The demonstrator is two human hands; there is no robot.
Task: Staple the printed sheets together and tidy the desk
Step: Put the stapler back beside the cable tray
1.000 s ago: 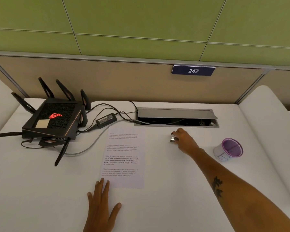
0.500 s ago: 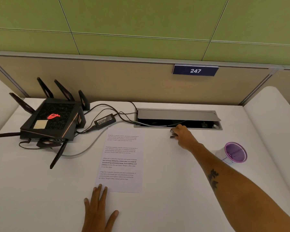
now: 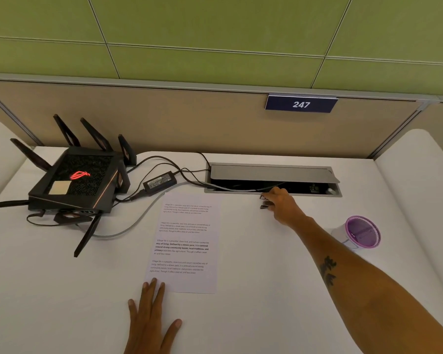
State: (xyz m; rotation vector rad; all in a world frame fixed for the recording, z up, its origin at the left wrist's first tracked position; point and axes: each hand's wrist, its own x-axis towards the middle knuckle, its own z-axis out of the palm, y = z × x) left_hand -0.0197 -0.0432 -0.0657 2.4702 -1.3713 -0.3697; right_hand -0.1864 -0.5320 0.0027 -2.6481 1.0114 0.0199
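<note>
The printed sheets (image 3: 187,241) lie flat in the middle of the white desk (image 3: 62,290), text facing me. My left hand (image 3: 151,320) rests flat on the desk, its fingertips touching the sheets' near left corner. My right hand (image 3: 283,204) reaches far forward, just in front of the cable tray. Its fingers curl around a small dark stapler (image 3: 264,202), of which only the left end shows. The stapler sits low on the desk surface.
A black router (image 3: 77,182) with antennas stands at the back left, cables and a power adapter (image 3: 160,182) trailing to the open cable tray (image 3: 274,178). A white cup with a purple rim (image 3: 361,232) stands at the right.
My right hand with the stapler moved farther away, toward the cable tray's edge. The left hand stayed at the sheets' near corner.
</note>
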